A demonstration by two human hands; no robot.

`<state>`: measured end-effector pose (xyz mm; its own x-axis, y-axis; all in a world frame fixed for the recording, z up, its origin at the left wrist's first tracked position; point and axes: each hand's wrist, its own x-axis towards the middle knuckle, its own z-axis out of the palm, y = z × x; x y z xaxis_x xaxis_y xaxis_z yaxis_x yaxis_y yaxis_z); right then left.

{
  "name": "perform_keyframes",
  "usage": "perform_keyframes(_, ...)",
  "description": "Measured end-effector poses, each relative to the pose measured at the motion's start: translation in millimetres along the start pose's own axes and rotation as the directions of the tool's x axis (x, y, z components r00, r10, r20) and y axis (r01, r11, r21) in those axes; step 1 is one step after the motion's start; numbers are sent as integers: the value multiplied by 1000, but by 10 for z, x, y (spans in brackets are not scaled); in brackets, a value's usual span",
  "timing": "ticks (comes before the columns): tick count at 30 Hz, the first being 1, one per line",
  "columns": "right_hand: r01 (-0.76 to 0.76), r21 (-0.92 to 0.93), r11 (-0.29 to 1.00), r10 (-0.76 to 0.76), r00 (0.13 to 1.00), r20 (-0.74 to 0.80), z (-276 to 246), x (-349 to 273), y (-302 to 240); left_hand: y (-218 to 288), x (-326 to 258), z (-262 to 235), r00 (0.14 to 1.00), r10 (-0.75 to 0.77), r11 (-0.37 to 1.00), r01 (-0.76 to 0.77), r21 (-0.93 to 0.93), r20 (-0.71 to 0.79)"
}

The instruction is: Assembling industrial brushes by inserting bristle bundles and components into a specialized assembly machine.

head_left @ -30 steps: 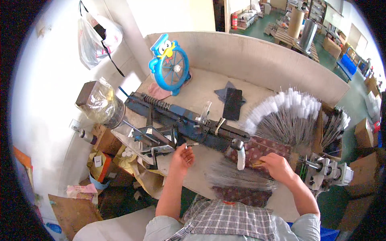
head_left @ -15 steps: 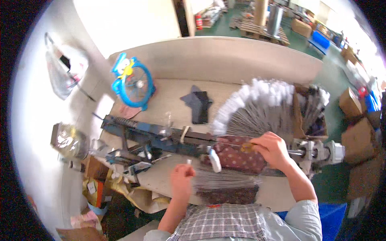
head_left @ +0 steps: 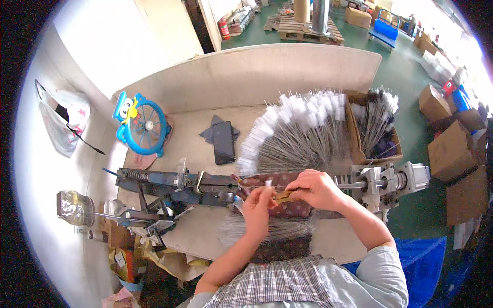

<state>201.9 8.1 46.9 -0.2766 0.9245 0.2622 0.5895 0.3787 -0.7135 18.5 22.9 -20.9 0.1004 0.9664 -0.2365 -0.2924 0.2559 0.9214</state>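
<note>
My left hand (head_left: pixel 257 209) is closed in a pinch, with a small white piece (head_left: pixel 268 183) sticking up from its fingertips. Just to the right, my right hand (head_left: pixel 317 189) curls its fingers around a small yellowish tool (head_left: pixel 283 197), whose kind I cannot make out. The two hands nearly meet above a dark red dotted cloth (head_left: pixel 267 179). Behind them fans out a big heap of wire-stemmed brushes (head_left: pixel 303 133) with white bristle ends. A bundle of thin bare wires (head_left: pixel 241 228) lies on the near side, below my hands.
A long dark metal machine (head_left: pixel 164 182) crosses the bench at left; its shaft and bearing blocks (head_left: pixel 377 184) stand at right. Farther back are a blue toy-shaped fan (head_left: pixel 167 128), a black phone (head_left: pixel 223 143) and a cardboard box (head_left: pixel 355 136) of brushes. Cartons (head_left: pixel 452 149) stack at right.
My left hand has moved right and up to meet my right hand, still pinching the white piece. The view has shifted, so the bench appears farther left. My right hand keeps the yellowish tool.
</note>
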Motion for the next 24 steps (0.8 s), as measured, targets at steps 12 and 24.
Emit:
perform_keyframes(12,44,-212,976,-72,990,-124,488,502,-195,229,-51,-167,996,-82,973,75,-220,-21)
perform_keyframes(24,-9,-264,965,-31,989,-147,551,461,-309,253,-14,-168,981,-177,850,195,-489,85)
